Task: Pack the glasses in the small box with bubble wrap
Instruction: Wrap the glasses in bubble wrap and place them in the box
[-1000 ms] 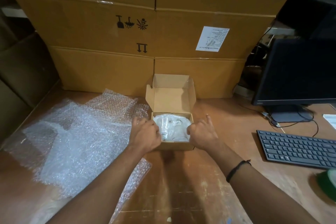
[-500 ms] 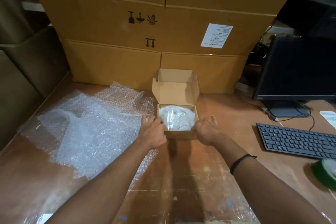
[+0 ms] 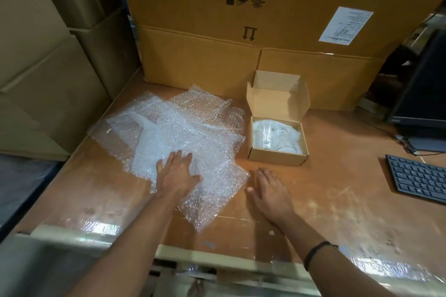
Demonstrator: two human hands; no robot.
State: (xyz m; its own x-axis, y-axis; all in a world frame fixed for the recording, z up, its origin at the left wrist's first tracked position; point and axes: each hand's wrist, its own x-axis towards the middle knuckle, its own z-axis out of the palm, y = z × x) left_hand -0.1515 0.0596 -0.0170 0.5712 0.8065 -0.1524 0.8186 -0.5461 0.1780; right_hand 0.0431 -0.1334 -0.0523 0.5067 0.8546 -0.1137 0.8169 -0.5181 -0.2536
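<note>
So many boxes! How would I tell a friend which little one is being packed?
Start at the wall of big brown cardboard cartons behind the wooden table. Just in front of them, between the clear bubble wrap sheets and the black monitor, sits the small brown cardboard box. Unlike the closed cartons, its lid stands open, showing white wrapping inside.

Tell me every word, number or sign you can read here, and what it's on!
No words read clearly.
Big carton: three black handling signs and two downward arrows, no letters.
White label on it: print too small to read.
Sticker on the glasses in the small box: too small.
Monitor badge: blurred.
Keyboard keys: blurred.
</note>
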